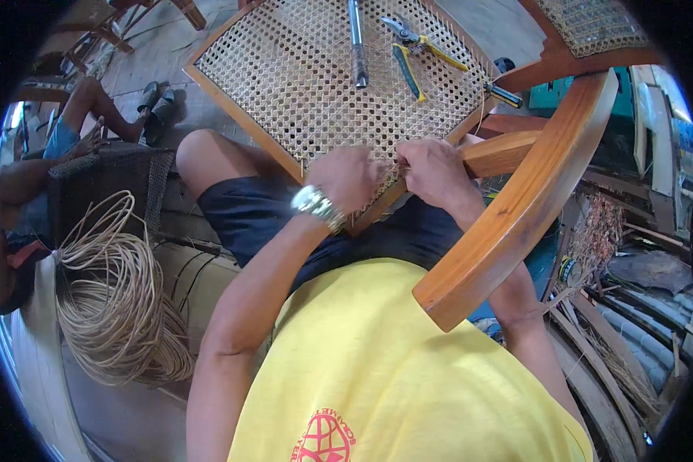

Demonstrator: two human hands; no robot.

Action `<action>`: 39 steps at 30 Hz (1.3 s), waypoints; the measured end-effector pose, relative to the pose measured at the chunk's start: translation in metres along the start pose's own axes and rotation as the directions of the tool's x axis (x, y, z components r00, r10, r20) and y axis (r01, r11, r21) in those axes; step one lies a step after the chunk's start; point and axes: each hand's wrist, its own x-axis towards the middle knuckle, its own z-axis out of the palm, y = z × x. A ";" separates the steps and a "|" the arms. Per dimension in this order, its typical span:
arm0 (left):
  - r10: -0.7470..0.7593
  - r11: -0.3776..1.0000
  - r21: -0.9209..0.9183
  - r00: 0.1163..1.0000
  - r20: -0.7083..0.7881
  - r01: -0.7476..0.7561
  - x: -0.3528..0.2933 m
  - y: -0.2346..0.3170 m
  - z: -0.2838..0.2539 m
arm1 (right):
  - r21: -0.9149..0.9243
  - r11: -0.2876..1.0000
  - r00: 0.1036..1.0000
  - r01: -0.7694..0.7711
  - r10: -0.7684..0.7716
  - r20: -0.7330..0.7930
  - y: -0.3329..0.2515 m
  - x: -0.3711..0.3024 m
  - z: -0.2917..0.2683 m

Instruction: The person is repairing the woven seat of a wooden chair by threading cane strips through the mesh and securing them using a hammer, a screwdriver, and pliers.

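A woven cane seat panel (285, 85) in a wooden frame lies across my lap, one corner pointing toward me. Over the weave by the near edge is my left hand (343, 179), smeared by motion, with a metal watch on its wrist; its fingers cannot be made out. Just to its right, my right hand (436, 171) is closed in a pinch at the frame's near right edge. What it pinches is too small to tell. Farther up on the panel rest pruning shears (408, 48) with yellow-green handles, a metal rod-like tool (357, 46) and a dark-handled tool (503, 95).
The chair's curved wooden arm (523, 204) rises close over my right forearm. A large coil of cane (115, 300) lies at left, near another seated person (92, 115). Wood scraps (608, 369) are piled at right. Other chair frames (100, 31) stand at the far left.
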 end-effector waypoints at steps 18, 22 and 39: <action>-0.004 0.990 -0.138 0.999 -0.048 -0.002 -0.023 -0.030 -0.022 | 0.314 0.940 0.984 0.131 -0.086 -0.153 0.004 0.011 -0.002; 0.041 0.996 -0.085 0.996 0.085 -0.034 -0.011 -0.010 -0.009 | 0.201 0.974 0.979 0.108 -0.070 -0.189 0.011 0.012 0.008; -0.024 1.000 -0.004 0.998 0.054 0.024 -0.004 0.004 0.026 | 0.205 0.977 0.982 0.066 -0.027 -0.189 0.014 0.015 0.020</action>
